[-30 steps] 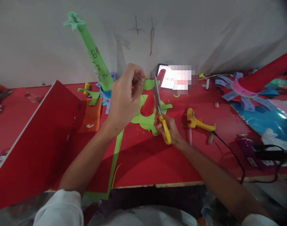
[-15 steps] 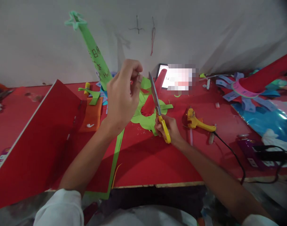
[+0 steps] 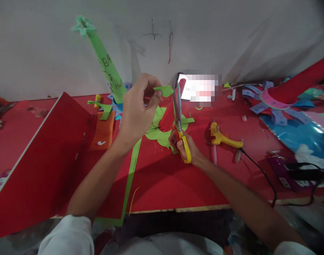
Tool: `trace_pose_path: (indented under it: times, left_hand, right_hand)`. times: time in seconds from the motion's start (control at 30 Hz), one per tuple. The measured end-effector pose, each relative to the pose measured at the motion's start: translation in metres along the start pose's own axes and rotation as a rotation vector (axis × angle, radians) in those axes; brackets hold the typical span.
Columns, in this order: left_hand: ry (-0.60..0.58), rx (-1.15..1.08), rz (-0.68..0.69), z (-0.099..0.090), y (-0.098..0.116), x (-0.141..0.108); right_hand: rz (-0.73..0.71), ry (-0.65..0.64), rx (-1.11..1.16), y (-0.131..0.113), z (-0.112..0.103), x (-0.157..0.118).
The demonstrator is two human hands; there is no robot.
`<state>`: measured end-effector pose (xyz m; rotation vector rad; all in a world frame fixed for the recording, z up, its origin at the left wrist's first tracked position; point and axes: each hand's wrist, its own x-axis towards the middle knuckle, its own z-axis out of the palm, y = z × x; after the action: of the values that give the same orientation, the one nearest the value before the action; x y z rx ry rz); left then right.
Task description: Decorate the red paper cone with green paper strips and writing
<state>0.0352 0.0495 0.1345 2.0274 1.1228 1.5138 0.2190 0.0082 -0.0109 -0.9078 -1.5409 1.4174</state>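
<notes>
Between thumb and fingertips, my left hand [image 3: 139,109] pinches a small leaf-shaped piece of green paper [image 3: 165,91], held up above the table. My right hand [image 3: 187,143] grips yellow-handled scissors [image 3: 187,148] with the blades pointing up, close to the right end of the green piece. Whether the blades touch it I cannot tell. Below and behind the hands lies a green paper flower shape [image 3: 153,132] with a red paper cone [image 3: 167,120] standing at its middle. My hands and the scissors partly cover both.
A yellow glue gun [image 3: 225,139] with a black cord lies to the right. A red folder [image 3: 50,156] stands open at left. Behind are a green paper tube [image 3: 106,63] and a lit phone [image 3: 195,88]. A red cone with a pink band [image 3: 277,101] is at far right.
The green piece in my left hand has turned and now shows its broad side. The scissor blades have tilted more upright, and my left hand is slightly lower.
</notes>
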Motion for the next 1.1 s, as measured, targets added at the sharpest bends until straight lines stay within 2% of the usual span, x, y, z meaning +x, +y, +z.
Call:
trace_pose_path:
  times: [0.1,0.23,0.43,0.53,0.67,0.87,1.1]
  left_hand:
    - [0.006,-0.032,0.011,0.002,-0.002,0.001]
    - [-0.014,0.087,0.03,0.002,-0.002,0.0]
    - [-0.249,0.247,0.036,0.005,-0.004,-0.005]
    - [-0.293,0.263,0.048,0.007,-0.007,-0.006]
    - [-0.276,0.217,0.039,0.005,-0.008,-0.005]
    - [-0.191,0.002,-0.019,0.007,-0.016,-0.003]
    - [-0.124,0.005,-0.031,0.011,-0.019,-0.004]
  right_hand:
    - [-0.053,-0.015,0.024,-0.003,0.001,0.0]
    - [-0.085,-0.023,0.031,-0.004,0.003,0.0]
    - [-0.098,0.035,0.042,-0.004,0.004,-0.001]
    - [-0.079,0.031,0.038,-0.006,0.002,-0.001]
    - [-0.077,0.039,0.052,-0.008,0.001,0.0]
    - [-0.084,0.072,0.07,-0.004,0.003,0.0]
    - [-0.133,0.107,0.053,0.002,0.001,-0.001]
